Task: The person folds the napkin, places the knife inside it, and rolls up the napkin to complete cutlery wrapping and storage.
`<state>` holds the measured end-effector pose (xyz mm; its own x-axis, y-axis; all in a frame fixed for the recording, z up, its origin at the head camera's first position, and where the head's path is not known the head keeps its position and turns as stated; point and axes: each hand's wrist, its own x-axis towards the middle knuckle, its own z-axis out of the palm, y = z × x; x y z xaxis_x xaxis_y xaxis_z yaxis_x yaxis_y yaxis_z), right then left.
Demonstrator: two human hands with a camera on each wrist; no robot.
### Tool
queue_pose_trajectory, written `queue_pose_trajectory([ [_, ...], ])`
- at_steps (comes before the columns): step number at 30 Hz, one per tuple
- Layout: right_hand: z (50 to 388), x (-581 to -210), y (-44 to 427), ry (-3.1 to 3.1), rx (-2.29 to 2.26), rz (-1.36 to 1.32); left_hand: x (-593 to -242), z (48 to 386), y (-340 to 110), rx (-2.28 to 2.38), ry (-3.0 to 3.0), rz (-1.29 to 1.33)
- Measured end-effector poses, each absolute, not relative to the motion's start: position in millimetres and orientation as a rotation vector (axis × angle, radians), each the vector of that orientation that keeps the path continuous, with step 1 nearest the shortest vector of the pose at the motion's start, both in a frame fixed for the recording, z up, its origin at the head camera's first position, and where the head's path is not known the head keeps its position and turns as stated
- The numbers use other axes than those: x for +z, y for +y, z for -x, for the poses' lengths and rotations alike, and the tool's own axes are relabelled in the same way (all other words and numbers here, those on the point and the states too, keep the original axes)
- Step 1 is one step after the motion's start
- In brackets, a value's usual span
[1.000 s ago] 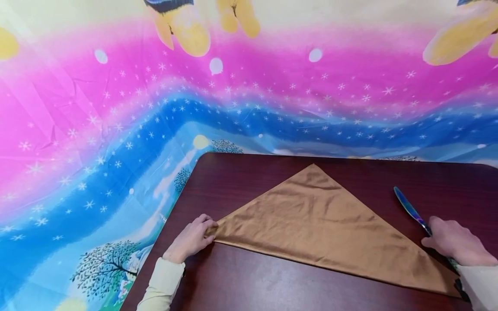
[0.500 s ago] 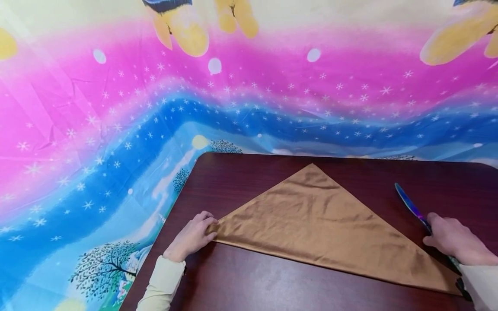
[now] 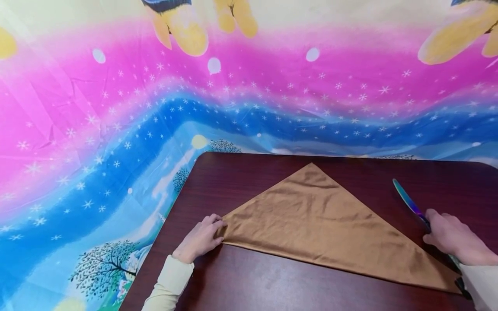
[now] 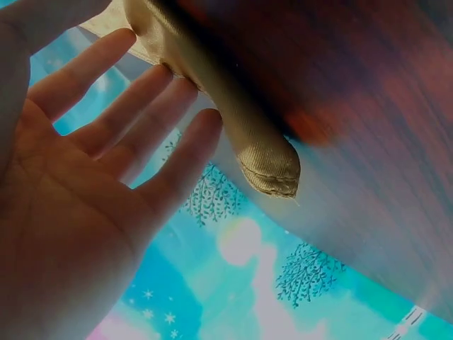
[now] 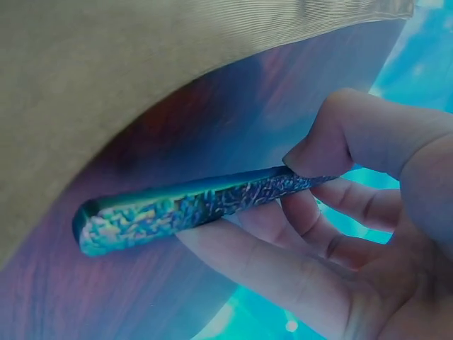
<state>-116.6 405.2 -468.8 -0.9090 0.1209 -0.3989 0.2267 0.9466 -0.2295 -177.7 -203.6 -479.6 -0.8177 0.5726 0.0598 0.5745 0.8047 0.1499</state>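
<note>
A tan-brown cloth (image 3: 311,224) lies as a wide triangle on the table. My left hand (image 3: 200,239) is at its left corner in the head view. In the left wrist view the fingers of my left hand (image 4: 106,156) are extended, tips touching the edge of the cloth (image 4: 248,127), whose rounded end sticks out past them. My right hand (image 3: 453,235) holds a shiny multicoloured knife (image 3: 406,201) beside the cloth's right edge, blade pointing away. The right wrist view shows thumb and fingers of my right hand (image 5: 354,234) round its textured handle (image 5: 170,216).
The dark red-brown table (image 3: 249,289) has rounded far corners. Behind it and to its left hangs a pink and blue patterned fabric (image 3: 233,95) with snowflakes and trees.
My left hand has shifted slightly right, along with the left corner of the cloth. The knife's blade tip has moved slightly away and left, still in my right hand.
</note>
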Motion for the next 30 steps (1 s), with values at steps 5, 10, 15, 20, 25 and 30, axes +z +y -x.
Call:
queue_pose_trajectory([
  [5,117.6,-464.4,403.8,2.748,-0.378,-0.206,-481.0,176.7,-203.6,-0.267,-2.986,0.932],
  [10,116.3,-459.7,399.0,2.784,-0.387,-0.183,-479.9,175.3,-203.1,-0.296,-3.001,0.929],
  [15,116.4,-458.7,396.2,2.744,-0.402,-0.182,-478.0,174.0,-200.7,-0.324,-3.051,0.888],
  [20,117.4,-456.7,393.5,2.741,-0.390,-0.167,-477.1,173.9,-196.4,-0.302,-3.065,0.839],
  [25,114.9,-452.0,385.0,2.830,-0.366,-0.101,-477.7,173.4,-194.2,-0.279,-3.047,0.829],
  [30,112.6,-446.3,375.2,2.894,-0.363,-0.035,-479.7,172.3,-194.2,-0.254,-3.036,0.819],
])
